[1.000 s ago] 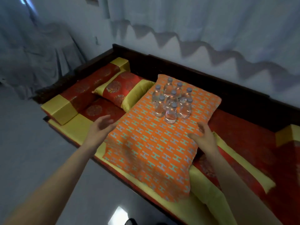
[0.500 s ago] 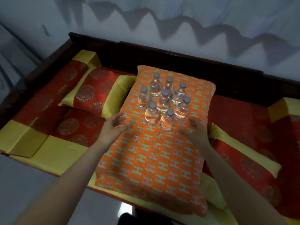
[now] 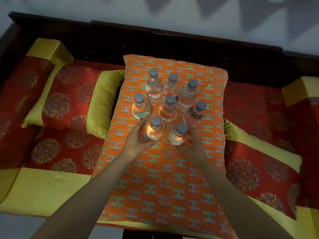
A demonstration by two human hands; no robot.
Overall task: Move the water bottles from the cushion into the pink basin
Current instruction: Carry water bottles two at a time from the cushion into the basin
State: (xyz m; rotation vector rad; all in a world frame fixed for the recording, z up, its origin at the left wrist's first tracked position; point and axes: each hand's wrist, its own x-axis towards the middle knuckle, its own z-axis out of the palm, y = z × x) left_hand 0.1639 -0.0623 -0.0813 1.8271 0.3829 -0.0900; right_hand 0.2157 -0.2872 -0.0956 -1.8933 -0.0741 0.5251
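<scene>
While eight water bottles (image 3: 170, 102) stand upright on the cushion (image 3: 162, 178), left hand (image 3: 138, 140) cups the near-left bottle (image 3: 155, 131), right hand (image 3: 191, 145) the near-right bottle (image 3: 177, 136). Step: first pickup. Next: close grips, lift straight; basin unseen.

Glossy clear plastic bottles (image 3: 168, 102), woven cloth cushion (image 3: 165, 178)

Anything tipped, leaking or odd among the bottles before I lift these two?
Nothing stands out. All eight water bottles stand upright and capped on the orange cushion, no spill visible. The pink basin is out of view.
</scene>
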